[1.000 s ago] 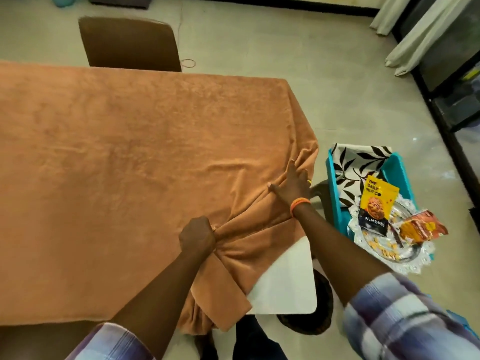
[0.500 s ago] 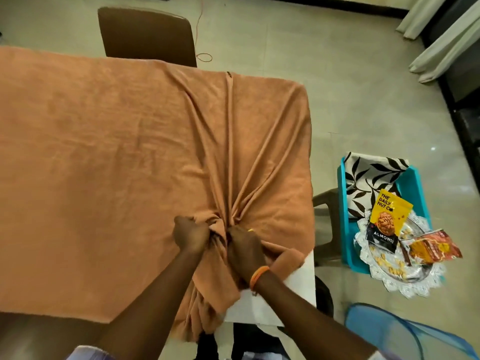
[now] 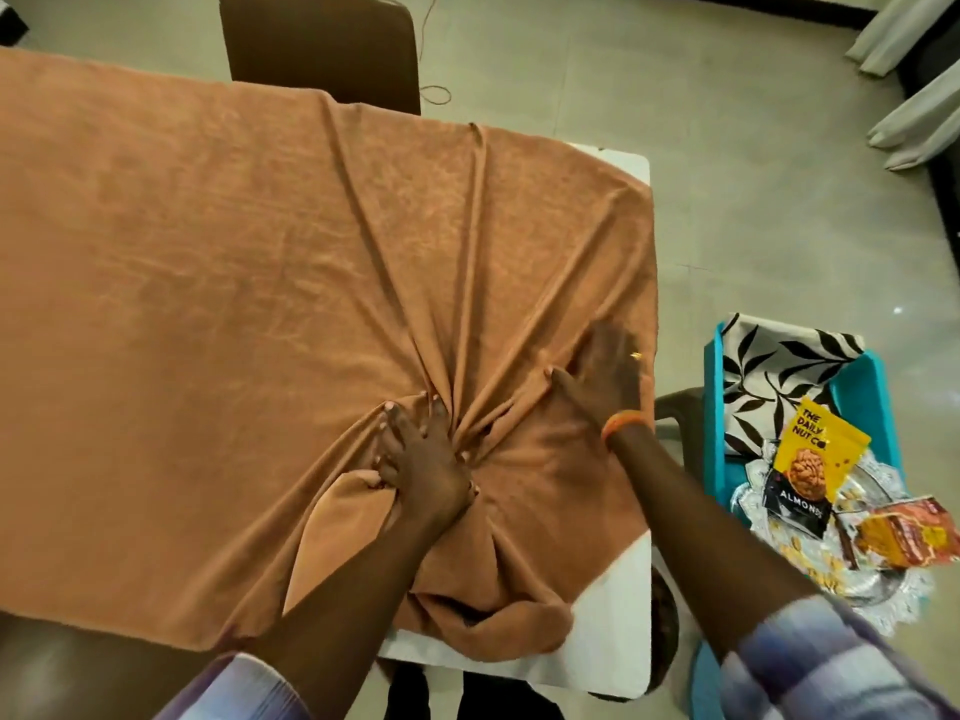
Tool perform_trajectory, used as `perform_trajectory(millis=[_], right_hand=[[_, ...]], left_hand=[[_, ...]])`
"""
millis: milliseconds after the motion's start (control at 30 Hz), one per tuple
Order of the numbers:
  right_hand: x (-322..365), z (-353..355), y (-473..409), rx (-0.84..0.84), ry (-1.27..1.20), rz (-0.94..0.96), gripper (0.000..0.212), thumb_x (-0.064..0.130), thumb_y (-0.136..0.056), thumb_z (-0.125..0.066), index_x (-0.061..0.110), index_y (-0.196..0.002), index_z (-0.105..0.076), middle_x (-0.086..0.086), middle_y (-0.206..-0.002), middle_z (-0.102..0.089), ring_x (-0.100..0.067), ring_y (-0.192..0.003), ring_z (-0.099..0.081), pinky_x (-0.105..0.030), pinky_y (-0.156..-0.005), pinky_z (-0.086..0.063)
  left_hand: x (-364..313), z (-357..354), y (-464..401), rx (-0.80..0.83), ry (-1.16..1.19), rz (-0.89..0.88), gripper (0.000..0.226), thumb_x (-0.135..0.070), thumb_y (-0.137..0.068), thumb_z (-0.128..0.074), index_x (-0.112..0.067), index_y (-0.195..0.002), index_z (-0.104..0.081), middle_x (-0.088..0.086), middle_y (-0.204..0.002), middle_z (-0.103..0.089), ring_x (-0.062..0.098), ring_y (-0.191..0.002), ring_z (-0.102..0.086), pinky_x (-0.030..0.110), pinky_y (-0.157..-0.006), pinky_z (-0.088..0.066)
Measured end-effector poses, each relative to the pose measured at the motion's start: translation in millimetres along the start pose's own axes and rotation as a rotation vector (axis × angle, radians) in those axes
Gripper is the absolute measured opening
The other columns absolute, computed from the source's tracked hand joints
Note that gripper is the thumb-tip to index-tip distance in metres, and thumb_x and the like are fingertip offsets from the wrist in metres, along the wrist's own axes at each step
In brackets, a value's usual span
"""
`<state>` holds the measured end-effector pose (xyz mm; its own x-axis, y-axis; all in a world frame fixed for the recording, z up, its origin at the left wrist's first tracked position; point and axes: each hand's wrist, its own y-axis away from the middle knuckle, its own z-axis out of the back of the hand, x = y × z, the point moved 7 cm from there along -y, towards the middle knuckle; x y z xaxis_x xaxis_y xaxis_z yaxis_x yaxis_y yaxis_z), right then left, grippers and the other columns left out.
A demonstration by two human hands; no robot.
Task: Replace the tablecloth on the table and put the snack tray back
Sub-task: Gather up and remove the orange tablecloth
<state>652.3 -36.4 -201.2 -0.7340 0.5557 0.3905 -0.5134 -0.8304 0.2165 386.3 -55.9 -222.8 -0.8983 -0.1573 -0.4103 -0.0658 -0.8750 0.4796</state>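
An orange-brown tablecloth covers most of the white table, bunched into folds that radiate from its near right part. My left hand presses on the gathered knot of folds, fingers clenched into the cloth. My right hand lies flat and spread on the cloth near the table's right edge. To the right, on a turquoise stool, lies a folded leaf-patterned cloth and a silver snack tray with a yellow almond packet and an orange packet.
A brown chair stands at the table's far side. Bare white table corners show at the near right and far right. A dark chair arm sits between table and stool. Curtains hang at the upper right.
My right hand let go of the bunched cloth and moved out to the right, now flat on it. The cloth has slid left, baring the far right table corner.
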Motion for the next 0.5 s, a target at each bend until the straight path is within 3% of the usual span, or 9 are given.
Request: perform_trajectory(millis=[33, 67, 100, 133, 167, 233, 367, 433, 500], right_hand=[[-9.4, -2.5, -20.7, 0.051, 0.102, -0.051, 0.1, 0.068, -0.072, -0.065, 0.021, -0.148, -0.02, -0.023, -0.157, -0.014, -0.041, -0.146, -0.013, -0.05, -0.119, -0.011], [-14.1, -4.6, -36.8, 0.082, 0.158, -0.063, 0.108, 0.073, -0.068, -0.064, 0.025, -0.15, -0.014, -0.023, -0.159, -0.003, -0.042, -0.147, -0.003, -0.05, -0.119, -0.003], [-12.7, -6.2, -47.1, 0.09, 0.142, -0.049, 0.102, 0.071, -0.068, -0.066, 0.025, -0.148, -0.022, -0.024, -0.158, -0.007, -0.043, -0.147, -0.007, -0.05, -0.118, -0.007], [-7.1, -7.8, -52.1, 0.062, 0.07, -0.012, 0.083, 0.06, -0.073, -0.07, 0.02, -0.139, -0.04, -0.025, -0.152, -0.023, -0.043, -0.141, -0.023, -0.048, -0.116, -0.02], [2.2, -4.4, -51.6, 0.0, -0.022, 0.02, 0.057, 0.044, -0.079, -0.071, 0.012, -0.122, -0.054, -0.024, -0.138, -0.041, -0.042, -0.128, -0.041, -0.044, -0.106, -0.034], [22.6, -1.0, -38.3, -0.127, -0.106, 0.032, 0.019, 0.017, -0.087, -0.061, 0.001, -0.098, -0.062, -0.024, -0.113, -0.058, -0.041, -0.104, -0.056, -0.042, -0.086, -0.04], [70.9, -20.7, 20.2, 0.003, -0.422, 0.022, 0.016, 0.015, -0.088, -0.063, 0.0, -0.084, -0.059, -0.023, -0.086, -0.065, -0.037, -0.083, -0.058, -0.043, -0.073, -0.037], [102.7, -26.3, 64.2, 0.092, -0.514, 0.134, 0.018, 0.017, -0.09, -0.062, 0.003, -0.082, -0.056, -0.018, -0.08, -0.062, -0.032, -0.077, -0.056, -0.044, -0.071, -0.041], [131.1, -29.6, 112.6, 0.086, -0.497, 0.297, 0.011, 0.019, -0.094, -0.053, 0.01, -0.09, -0.055, -0.012, -0.086, -0.062, -0.029, -0.08, -0.057, -0.045, -0.075, -0.046]], left_hand=[[2.2, 4.7, 0.8, -0.084, -0.018, -0.009, 0.07, -0.03, -0.092, -0.06, -0.038, -0.15, -0.021, 0.011, -0.163, 0.001, 0.042, -0.146, -0.005, 0.063, -0.113, -0.017], [3.1, 10.1, 2.0, -0.173, -0.03, -0.014, 0.064, -0.028, -0.091, -0.059, -0.036, -0.146, -0.028, 0.009, -0.16, -0.013, 0.04, -0.142, -0.017, 0.061, -0.109, -0.024], [3.4, 14.5, 3.4, -0.249, -0.033, -0.015, 0.058, -0.025, -0.09, -0.059, -0.033, -0.142, -0.035, 0.008, -0.155, -0.025, 0.037, -0.136, -0.027, 0.058, -0.105, -0.031], [3.1, 17.3, 3.9, -0.298, -0.024, -0.015, 0.053, -0.022, -0.089, -0.059, -0.03, -0.138, -0.04, 0.007, -0.148, -0.034, 0.034, -0.129, -0.034, 0.056, -0.1, -0.036], [1.3, 18.5, 1.7, -0.324, -0.002, -0.011, 0.049, -0.019, -0.088, -0.06, -0.026, -0.134, -0.043, 0.006, -0.141, -0.039, 0.032, -0.124, -0.039, 0.054, -0.096, -0.039], [2.6, 21.2, -3.7, -0.349, 0.09, 0.027, 0.046, -0.011, -0.085, -0.06, -0.019, -0.128, -0.048, 0.007, -0.131, -0.045, 0.03, -0.118, -0.044, 0.051, -0.092, -0.04], [9.2, 25.6, -13.5, -0.38, 0.365, 0.107, 0.04, -0.002, -0.085, -0.052, -0.009, -0.125, -0.053, 0.012, -0.125, -0.05, 0.031, -0.117, -0.047, 0.047, -0.095, -0.041], [14.0, 29.7, -17.9, -0.343, 0.587, 0.126, 0.03, -0.004, -0.089, -0.052, -0.005, -0.118, -0.055, 0.014, -0.118, -0.055, 0.031, -0.112, -0.052, 0.045, -0.095, -0.045], [24.5, 36.2, -20.6, -0.256, 0.929, 0.236, 0.017, -0.007, -0.093, -0.05, -0.004, -0.109, -0.057, 0.013, -0.105, -0.063, 0.033, -0.103, -0.061, 0.033, -0.082, -0.055]])
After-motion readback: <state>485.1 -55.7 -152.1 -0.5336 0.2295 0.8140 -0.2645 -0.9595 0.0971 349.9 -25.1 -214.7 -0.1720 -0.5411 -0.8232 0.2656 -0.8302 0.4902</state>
